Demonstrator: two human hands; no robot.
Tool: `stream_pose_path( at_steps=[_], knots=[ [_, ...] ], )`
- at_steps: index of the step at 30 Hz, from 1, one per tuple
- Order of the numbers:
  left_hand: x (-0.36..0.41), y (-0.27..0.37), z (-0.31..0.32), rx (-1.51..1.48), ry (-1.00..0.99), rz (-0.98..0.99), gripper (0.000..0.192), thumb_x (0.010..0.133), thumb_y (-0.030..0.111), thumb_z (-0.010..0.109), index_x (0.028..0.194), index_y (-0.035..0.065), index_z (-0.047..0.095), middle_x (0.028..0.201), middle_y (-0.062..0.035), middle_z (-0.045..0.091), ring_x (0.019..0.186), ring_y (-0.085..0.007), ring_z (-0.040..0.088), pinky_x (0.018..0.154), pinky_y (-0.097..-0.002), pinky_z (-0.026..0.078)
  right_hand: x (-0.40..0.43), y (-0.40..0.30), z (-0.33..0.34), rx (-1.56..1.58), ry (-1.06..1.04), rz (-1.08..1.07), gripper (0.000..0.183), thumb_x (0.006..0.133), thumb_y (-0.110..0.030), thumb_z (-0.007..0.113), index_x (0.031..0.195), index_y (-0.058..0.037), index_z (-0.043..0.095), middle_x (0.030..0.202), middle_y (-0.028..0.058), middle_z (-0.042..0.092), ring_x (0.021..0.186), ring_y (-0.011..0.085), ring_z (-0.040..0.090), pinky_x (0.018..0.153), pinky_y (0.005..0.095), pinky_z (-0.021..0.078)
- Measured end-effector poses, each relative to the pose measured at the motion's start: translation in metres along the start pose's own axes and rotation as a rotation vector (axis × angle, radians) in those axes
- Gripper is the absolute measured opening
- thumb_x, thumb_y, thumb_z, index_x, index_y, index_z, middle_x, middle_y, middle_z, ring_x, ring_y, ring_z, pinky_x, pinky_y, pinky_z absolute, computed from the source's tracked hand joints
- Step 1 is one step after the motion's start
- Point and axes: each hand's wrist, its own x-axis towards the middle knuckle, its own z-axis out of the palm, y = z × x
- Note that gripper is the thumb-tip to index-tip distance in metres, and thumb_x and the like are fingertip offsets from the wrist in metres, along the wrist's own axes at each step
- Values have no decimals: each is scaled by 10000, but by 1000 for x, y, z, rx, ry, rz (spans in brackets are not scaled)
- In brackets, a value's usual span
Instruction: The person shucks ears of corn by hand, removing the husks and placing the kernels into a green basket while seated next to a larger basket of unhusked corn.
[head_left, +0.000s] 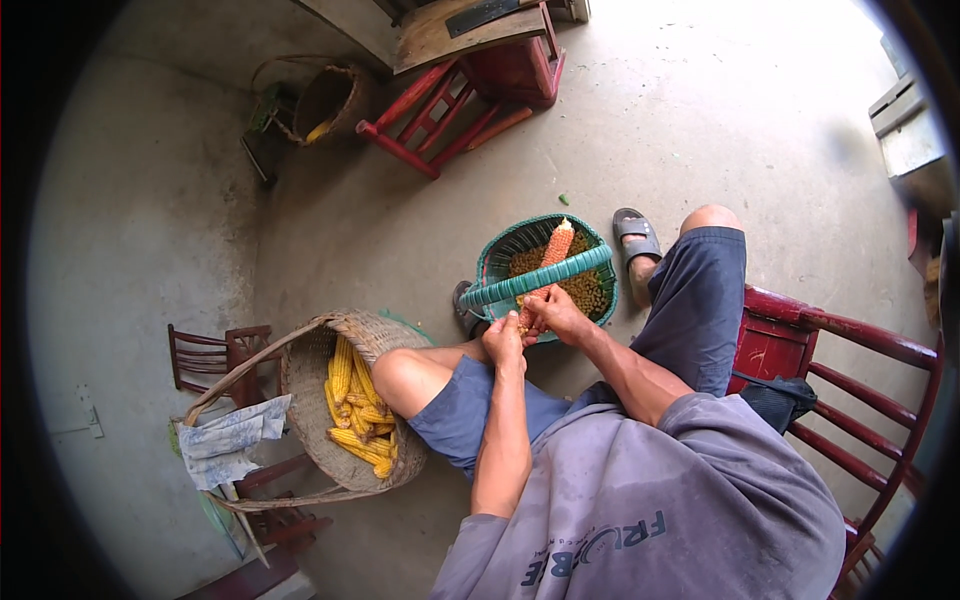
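Note:
A reddish corn cob (559, 241), its visible length bare of kernels, slants over a green woven basket (489, 251). My right hand (556, 313) grips the cob low down. At its near end, my left hand (504, 339) holds it with the thumb on top. The basket's arched handle (544, 277) crosses in front of the cob's middle. Loose yellow-brown kernels (589, 294) cover the basket floor. By my left knee, a tall wicker basket (319, 420) leans open with several yellow corn ears (360, 405) inside.
A red wooden chair (862, 397) is behind me on the right. Ahead lies a tipped red chair (450, 112) beside a wooden table (465, 34) with a dark blade on it. Another basket (326, 105) stands by the wall. A grey cloth (232, 442) hangs at the wicker basket's handle.

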Motion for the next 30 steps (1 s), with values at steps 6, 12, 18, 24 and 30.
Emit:
stream_pose_path(
  at_steps=[6, 12, 18, 24, 30],
  knots=[
    [-12, 16, 5, -121, -30, -166, 323, 956, 322, 543, 988, 3, 587, 689, -105, 636, 461, -164, 596, 361, -243, 459, 9, -1, -12, 143, -65, 117, 205, 910, -185, 580, 824, -10, 640, 699, 57, 651, 508, 92, 562, 467, 219, 447],
    [-23, 19, 11, -40, -223, -82, 309, 950, 377, 547, 966, 69, 543, 608, -50, 557, 395, -129, 497, 322, -226, 329, 11, -3, -19, 307, -54, 179, 170, 878, -131, 545, 802, -19, 647, 694, 47, 644, 522, 102, 561, 511, 238, 472],
    [-23, 15, 11, 12, -146, 62, 272, 965, 317, 531, 891, 58, 570, 604, -30, 540, 380, -92, 448, 308, -209, 282, 8, -3, -12, 361, -39, 223, 156, 872, -126, 530, 793, -31, 625, 698, 53, 636, 541, 129, 561, 536, 265, 479],
    [-28, 20, 13, -60, -159, 120, 335, 979, 323, 500, 841, 28, 578, 591, -23, 531, 396, -77, 436, 331, -204, 304, 7, -6, -8, 442, -35, 228, 122, 866, -111, 526, 818, -36, 608, 717, 70, 632, 528, 145, 550, 523, 280, 477],
    [-32, 22, 13, -87, -140, 89, 355, 985, 339, 487, 829, 34, 578, 587, -26, 541, 394, -80, 445, 329, -205, 302, 7, -6, -10, 455, -42, 220, 123, 873, -113, 523, 826, -37, 607, 711, 68, 628, 510, 141, 543, 491, 267, 468]
  ],
)
